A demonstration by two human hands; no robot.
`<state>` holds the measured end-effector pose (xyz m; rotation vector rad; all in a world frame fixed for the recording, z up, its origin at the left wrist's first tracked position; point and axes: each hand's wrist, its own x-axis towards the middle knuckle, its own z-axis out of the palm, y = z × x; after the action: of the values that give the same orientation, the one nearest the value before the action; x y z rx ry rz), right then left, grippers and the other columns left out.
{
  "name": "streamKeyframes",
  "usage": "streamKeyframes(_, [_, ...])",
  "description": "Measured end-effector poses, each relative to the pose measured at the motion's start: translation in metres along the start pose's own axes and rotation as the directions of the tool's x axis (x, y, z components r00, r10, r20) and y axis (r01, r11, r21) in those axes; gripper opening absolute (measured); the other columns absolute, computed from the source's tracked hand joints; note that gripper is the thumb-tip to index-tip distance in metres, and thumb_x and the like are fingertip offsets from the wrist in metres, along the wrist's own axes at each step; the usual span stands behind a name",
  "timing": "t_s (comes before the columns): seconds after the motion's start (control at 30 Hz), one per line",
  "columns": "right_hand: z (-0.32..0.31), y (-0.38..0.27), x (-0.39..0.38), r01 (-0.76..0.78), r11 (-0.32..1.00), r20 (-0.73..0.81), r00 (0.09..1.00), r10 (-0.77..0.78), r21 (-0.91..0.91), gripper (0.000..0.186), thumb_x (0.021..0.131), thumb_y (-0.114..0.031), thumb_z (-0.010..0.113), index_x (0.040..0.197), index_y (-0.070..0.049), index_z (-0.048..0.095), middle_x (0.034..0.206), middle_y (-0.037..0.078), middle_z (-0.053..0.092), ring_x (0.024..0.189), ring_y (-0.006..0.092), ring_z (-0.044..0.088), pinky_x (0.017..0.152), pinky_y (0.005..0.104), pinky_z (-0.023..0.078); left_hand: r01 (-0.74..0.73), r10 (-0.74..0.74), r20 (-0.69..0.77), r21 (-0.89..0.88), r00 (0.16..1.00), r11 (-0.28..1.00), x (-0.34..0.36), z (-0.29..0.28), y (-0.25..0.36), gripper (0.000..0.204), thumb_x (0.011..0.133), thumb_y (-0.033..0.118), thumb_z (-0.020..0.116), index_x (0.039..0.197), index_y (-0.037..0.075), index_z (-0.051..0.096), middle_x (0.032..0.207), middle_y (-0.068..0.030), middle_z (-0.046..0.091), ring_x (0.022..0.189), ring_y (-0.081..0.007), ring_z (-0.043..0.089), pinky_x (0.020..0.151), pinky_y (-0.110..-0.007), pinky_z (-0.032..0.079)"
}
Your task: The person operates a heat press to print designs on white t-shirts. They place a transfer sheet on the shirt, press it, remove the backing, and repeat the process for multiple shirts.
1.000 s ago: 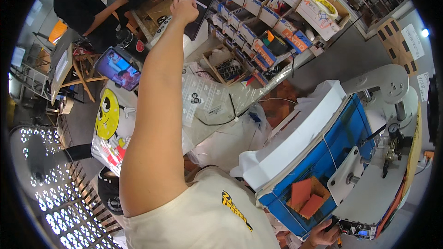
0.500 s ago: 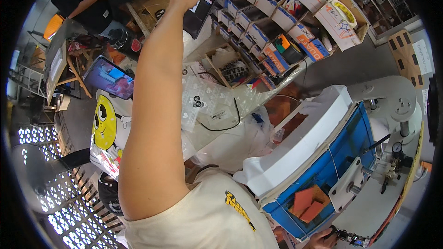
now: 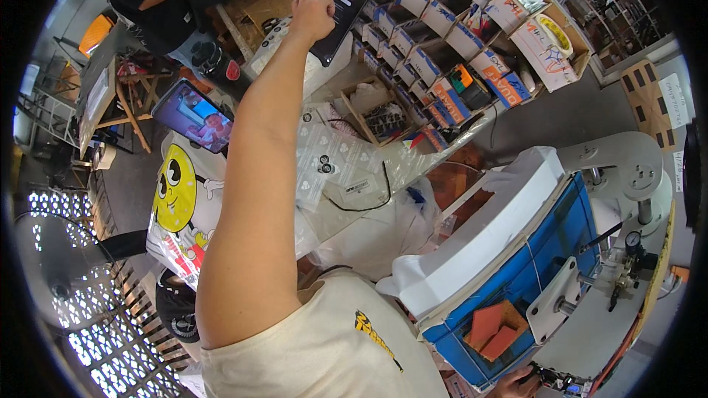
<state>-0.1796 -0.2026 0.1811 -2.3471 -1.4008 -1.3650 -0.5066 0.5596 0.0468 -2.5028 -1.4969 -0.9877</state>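
My left arm reaches far forward, and my left hand (image 3: pixel 313 18) is at a dark tablet (image 3: pixel 344 4). The index finger is stretched onto the screen and the other fingers are partly curled; nothing shows in the hand. At the lower right edge, my right hand (image 3: pixel 512 383) is only partly in view. Its fingers are bent against the low front of a grey machine (image 3: pixel 619 339), and whatever they grip is hidden. Beside it lies a blue panel (image 3: pixel 479 317) with reddish-orange pieces (image 3: pixel 495 330) on it. White cloth (image 3: pixel 472 232) is bunched along the panel's left edge.
Stacked cardboard bins (image 3: pixel 442 37) stand beyond the plastic-covered table (image 3: pixel 354 228). A phone (image 3: pixel 195 116) leans above white material bearing a yellow cartoon face (image 3: pixel 177 188). Two small black rings (image 3: pixel 324 164) and a black cord (image 3: pixel 386 184) lie mid-table. Another person (image 3: pixel 147 0) is at far left.
The view has shifted, so most things appear slightly lower and further right. My left hand has come from the tablet's upper left edge onto its screen. My right hand stays by the machine.
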Motion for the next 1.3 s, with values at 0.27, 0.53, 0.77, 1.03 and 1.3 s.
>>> streamKeyframes(0.27, [0.003,0.009,-0.009,0.037,0.999,0.018,0.999,-0.036,-0.027,0.054,0.097,-0.034,0.06,0.054,-0.009,0.039,0.049,0.011,0.036,0.043,0.0348,0.036,0.048,0.0457,0.029,0.051,-0.051,-0.074,-0.002,0.996,0.999,0.012,0.008,0.001,0.011,0.069,0.009,0.067,0.078,0.015,0.069,0.148,-0.0057,0.048,0.141,-0.0319,0.036,0.113,-0.052,0.028])
streamKeyframes(0.53, [0.002,0.004,-0.006,0.009,1.0,0.015,1.0,-0.009,-0.012,0.054,0.097,-0.033,0.061,0.054,-0.009,0.037,0.048,0.011,0.034,0.042,0.034,0.034,0.047,0.0448,0.028,0.093,-0.093,-0.049,0.006,0.994,0.996,0.019,0.016,0.0,0.01,0.07,0.01,0.067,0.077,0.016,0.07,0.15,-0.0047,0.047,0.143,-0.032,0.033,0.114,-0.052,0.025])
streamKeyframes(0.77, [-0.005,-0.001,0.002,0.022,0.999,0.061,0.998,-0.02,-0.031,0.049,0.096,-0.031,0.063,0.056,-0.007,0.045,0.05,0.012,0.041,0.043,0.0359,0.04,0.047,0.0471,0.033,0.108,-0.11,-0.072,-0.032,0.991,0.994,0.013,0.015,-0.005,0.01,0.068,0.009,0.067,0.075,0.016,0.069,0.149,-0.0061,0.047,0.142,-0.0322,0.034,0.113,-0.051,0.026])
streamKeyframes(1.03, [-0.003,0.002,-0.001,0.027,0.999,0.052,0.998,-0.026,-0.024,0.047,0.096,-0.031,0.063,0.058,-0.006,0.049,0.052,0.013,0.044,0.044,0.0364,0.042,0.047,0.0477,0.035,0.353,-0.38,-0.155,-0.178,0.912,0.919,-0.023,0.022,-0.011,0.009,0.07,0.01,0.065,0.076,0.015,0.069,0.14,-0.0089,0.052,0.135,-0.0327,0.04,0.109,-0.051,0.03])
streamKeyframes(1.3, [0.001,0.0,0.0,0.042,0.999,0.031,0.999,-0.041,-0.027,0.045,0.096,-0.031,0.064,0.06,-0.005,0.053,0.053,0.014,0.048,0.045,0.0369,0.045,0.047,0.0482,0.038,0.607,-0.607,0.107,0.028,0.788,0.794,-0.088,0.025,0.052,0.017,0.075,0.019,0.066,0.087,0.011,0.074,0.126,-0.0127,0.056,0.123,-0.0379,0.046,0.101,-0.053,0.035])
